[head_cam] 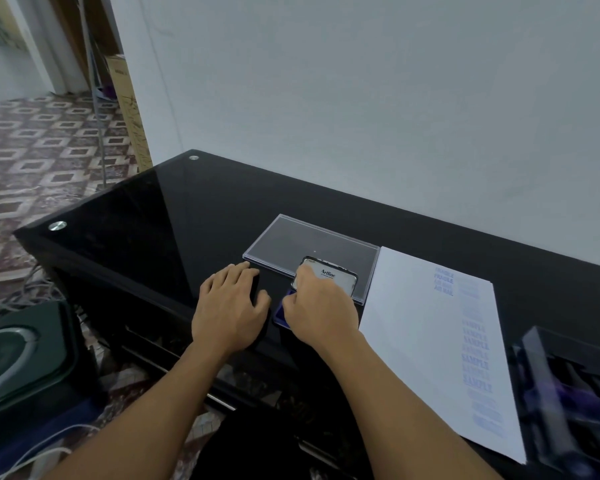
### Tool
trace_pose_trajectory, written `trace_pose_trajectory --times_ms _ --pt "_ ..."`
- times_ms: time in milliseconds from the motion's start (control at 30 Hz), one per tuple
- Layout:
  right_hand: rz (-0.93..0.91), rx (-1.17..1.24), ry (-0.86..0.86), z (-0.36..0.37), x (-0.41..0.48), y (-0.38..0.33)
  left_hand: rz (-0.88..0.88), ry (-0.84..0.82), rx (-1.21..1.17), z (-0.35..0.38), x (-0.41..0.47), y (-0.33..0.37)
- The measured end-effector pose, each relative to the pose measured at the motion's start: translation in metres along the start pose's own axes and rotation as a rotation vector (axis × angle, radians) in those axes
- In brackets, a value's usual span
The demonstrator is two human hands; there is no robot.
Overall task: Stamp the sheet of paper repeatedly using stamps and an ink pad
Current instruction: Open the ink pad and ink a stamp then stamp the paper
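Mid-desk, right hand [321, 306] curls over the open ink pad [340, 283], grip hidden, can't tell; left hand [232, 306] flat on desk [153, 220]. Paper sheet [423, 341] right, long axis near-far; black tray [568, 393] blurred, cut off.

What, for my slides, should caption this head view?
Right hand grips the open ink pad, left hand flat on table, stamped paper alongside.

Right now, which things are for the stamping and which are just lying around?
For the job:
blue ink pad in an open silver tin
white paper sheet with blue stamp marks
black tray seemingly holding stamps

Lying about:
clear flat plastic lid
brown cardboard box
dark green speaker-like unit on the floor
grey cables
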State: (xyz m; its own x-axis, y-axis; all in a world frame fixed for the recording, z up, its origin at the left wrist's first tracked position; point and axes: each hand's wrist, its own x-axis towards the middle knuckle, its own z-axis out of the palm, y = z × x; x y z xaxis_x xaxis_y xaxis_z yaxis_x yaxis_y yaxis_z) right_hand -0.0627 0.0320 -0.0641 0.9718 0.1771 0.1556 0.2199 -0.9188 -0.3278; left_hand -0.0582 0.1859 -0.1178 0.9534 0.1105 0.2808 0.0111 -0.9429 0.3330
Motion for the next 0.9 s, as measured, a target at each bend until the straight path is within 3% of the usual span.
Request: trace_pose_trajectory --times_ms 333,533,733,900 --pt "-0.026 0.059 -0.055 -0.007 0.001 0.004 -0.025 -0.043 -0.060 -0.002 0.003 -0.001" --pt "0.063 0.220 0.056 -0.032 -0.013 0.038 -0.144 0.037 -0.466 -0.025 0.013 0.029" --pt "0.305 0.161 0.048 -0.062 -0.027 0.112 0.203 -0.034 -0.466 -0.026 0.013 0.106" --pt "0.448 0.138 0.029 -0.093 -0.037 0.164 0.303 -0.163 -0.480 -0.001 0.023 0.164"
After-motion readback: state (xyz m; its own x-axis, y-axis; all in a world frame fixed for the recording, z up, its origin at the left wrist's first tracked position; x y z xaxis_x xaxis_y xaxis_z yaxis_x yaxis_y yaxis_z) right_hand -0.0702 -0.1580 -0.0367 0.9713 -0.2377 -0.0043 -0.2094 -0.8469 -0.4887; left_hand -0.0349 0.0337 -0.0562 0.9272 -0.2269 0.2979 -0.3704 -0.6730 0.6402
